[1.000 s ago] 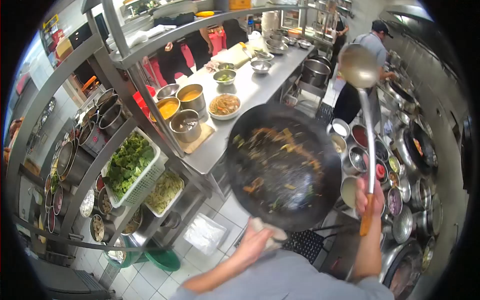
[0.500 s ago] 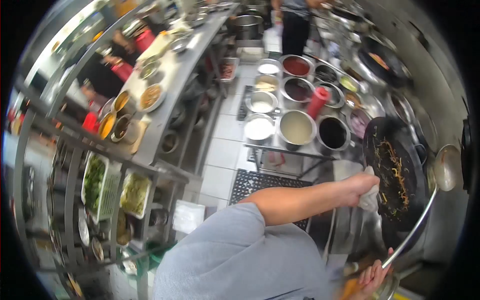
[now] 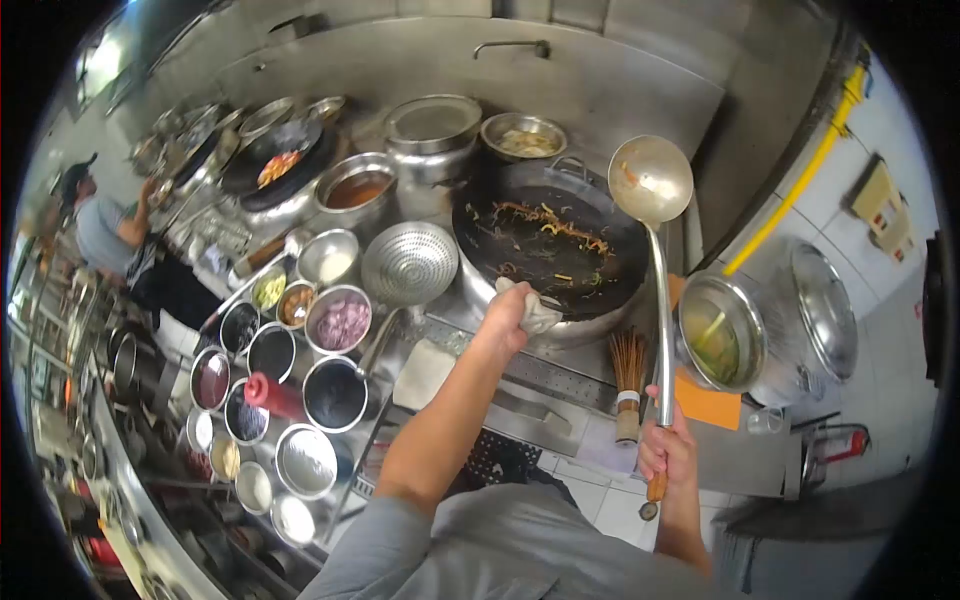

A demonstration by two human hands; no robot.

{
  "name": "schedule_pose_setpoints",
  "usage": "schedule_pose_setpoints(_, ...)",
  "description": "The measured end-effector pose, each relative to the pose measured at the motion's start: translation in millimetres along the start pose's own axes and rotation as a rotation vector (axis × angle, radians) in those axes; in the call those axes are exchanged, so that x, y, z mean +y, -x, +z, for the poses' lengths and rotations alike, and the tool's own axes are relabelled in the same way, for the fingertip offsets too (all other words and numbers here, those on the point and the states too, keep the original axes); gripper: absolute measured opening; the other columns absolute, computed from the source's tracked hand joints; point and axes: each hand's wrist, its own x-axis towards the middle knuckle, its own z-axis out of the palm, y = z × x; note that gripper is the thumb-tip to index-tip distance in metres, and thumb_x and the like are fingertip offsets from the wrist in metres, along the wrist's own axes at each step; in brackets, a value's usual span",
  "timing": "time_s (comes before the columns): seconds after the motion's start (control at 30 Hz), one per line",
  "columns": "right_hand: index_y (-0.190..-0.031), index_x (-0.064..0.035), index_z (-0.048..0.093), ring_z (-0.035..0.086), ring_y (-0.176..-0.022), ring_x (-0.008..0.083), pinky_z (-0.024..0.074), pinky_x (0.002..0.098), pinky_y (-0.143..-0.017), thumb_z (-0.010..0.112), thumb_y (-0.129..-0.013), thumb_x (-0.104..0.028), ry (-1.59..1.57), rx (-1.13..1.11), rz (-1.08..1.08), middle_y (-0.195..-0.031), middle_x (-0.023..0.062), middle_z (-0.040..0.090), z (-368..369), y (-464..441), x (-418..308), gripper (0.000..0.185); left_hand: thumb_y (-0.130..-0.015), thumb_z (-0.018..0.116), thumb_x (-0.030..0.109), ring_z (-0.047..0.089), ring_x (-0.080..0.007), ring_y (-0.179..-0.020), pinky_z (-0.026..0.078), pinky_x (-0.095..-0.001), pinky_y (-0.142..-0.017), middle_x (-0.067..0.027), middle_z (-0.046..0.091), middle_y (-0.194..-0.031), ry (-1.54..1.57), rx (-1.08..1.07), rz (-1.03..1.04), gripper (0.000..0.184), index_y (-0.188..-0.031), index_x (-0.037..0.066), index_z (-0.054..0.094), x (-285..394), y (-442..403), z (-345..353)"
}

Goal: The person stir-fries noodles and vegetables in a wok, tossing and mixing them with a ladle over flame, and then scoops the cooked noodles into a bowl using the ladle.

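Note:
My left hand is closed on the near rim of a black wok, with a folded white cloth between hand and metal. Dark, oily residue and browned shreds of food lie across the bottom of the wok. In my right hand is the wooden grip of a long-handled ladle. The ladle stands upright, its bowl up at the wok's right side, with some food residue in it. A bamboo brush rests between the wok and my right hand.
A perforated strainer lies left of the wok, beside several pots of sauces and chopped onion. On the right are a pot with greenish liquid and a yellow pipe. Another person stands far left.
My view has swung right, from the aisle and shelves to the stove. The left hand keeps its hold on the wok rim; the ladle stays in my right hand and now stands more upright.

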Motion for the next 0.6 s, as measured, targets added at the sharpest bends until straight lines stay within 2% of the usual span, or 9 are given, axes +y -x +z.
schedule_pose_setpoints(0.1,-0.157,-0.011,0.033,0.039,-0.04,0.0082,0.0405,0.0282,-0.036,0.057,-0.098,-0.005,-0.052,-0.009,-0.023,-0.066,-0.0006,0.041,16,-3,20,0.065,-0.099,0.049,0.015,0.07,-0.0339,-0.099,0.06,-0.0514,-0.09,-0.016,0.069,-0.108,0.034,-0.063,0.009,0.024,-0.118,0.003,0.058,-2,-6,5)
schedule_pose_setpoints(0.23,-0.156,-0.0104,0.034,0.04,-0.04,0.0083,0.0406,0.0284,-0.036,0.06,-0.097,-0.006,-0.119,0.019,0.017,-0.065,-0.0004,0.041,42,-2,44,0.065,-0.103,0.059,0.033,0.07,-0.0306,-0.102,0.058,-0.0497,-0.094,-0.0118,0.07,-0.116,-0.048,-0.109,-0.11,0.035,-0.125,0.006,0.059,-2,-8,-9)
schedule_pose_setpoints(0.27,-0.157,-0.0103,0.033,0.04,-0.04,0.0084,0.0407,0.0285,-0.036,0.06,-0.097,-0.006,-0.13,0.012,0.022,-0.065,-0.0002,0.041,47,-2,48,0.065,-0.1,0.067,0.041,0.07,-0.0279,-0.102,0.057,-0.0472,-0.093,-0.0102,0.069,-0.119,-0.133,-0.031,-0.104,0.045,-0.129,0.007,0.059,13,27,-1)
schedule_pose_setpoints(0.37,-0.157,-0.01,0.033,0.041,-0.04,0.0085,0.0407,0.0285,-0.036,0.061,-0.097,-0.005,-0.117,0.018,0.023,-0.066,0.0003,0.042,58,-1,55,0.067,-0.098,0.07,0.039,0.07,-0.0263,-0.102,0.057,-0.0454,-0.093,-0.0089,0.069,-0.119,-0.167,-0.111,-0.101,0.049,-0.132,0.006,0.058,19,46,-57)
schedule_pose_setpoints(0.47,-0.157,-0.0097,0.033,0.041,-0.04,0.0086,0.0404,0.0285,-0.036,0.061,-0.096,-0.005,-0.06,0.05,0.056,-0.066,0.0004,0.042,66,-2,49,0.067,-0.095,0.075,0.029,0.07,-0.0239,-0.101,0.058,-0.0406,-0.086,-0.0105,0.069,-0.116,-0.376,0.066,0.146,0.046,-0.129,0.003,0.059,18,67,-114)
schedule_pose_setpoints(0.57,-0.157,-0.0097,0.034,0.041,-0.041,0.0086,0.0401,0.0285,-0.036,0.06,-0.096,-0.005,-0.011,0.046,0.089,-0.066,0.0001,0.042,73,-16,41,0.066,-0.092,0.077,0.022,0.071,-0.0238,-0.096,0.058,-0.0375,-0.082,-0.0099,0.072,-0.109,-0.676,0.115,0.265,0.038,-0.121,0.001,0.065,6,69,-187)
schedule_pose_setpoints(0.6,-0.157,-0.0097,0.034,0.042,-0.041,0.0086,0.04,0.0285,-0.036,0.06,-0.096,-0.005,-0.001,0.031,0.1,-0.066,0.0,0.042,77,-24,39,0.066,-0.089,0.079,0.022,0.071,-0.0239,-0.097,0.057,-0.0375,-0.083,-0.0117,0.073,-0.108,-0.723,0.132,0.279,0.041,-0.12,-0.001,0.066,1,74,-197)
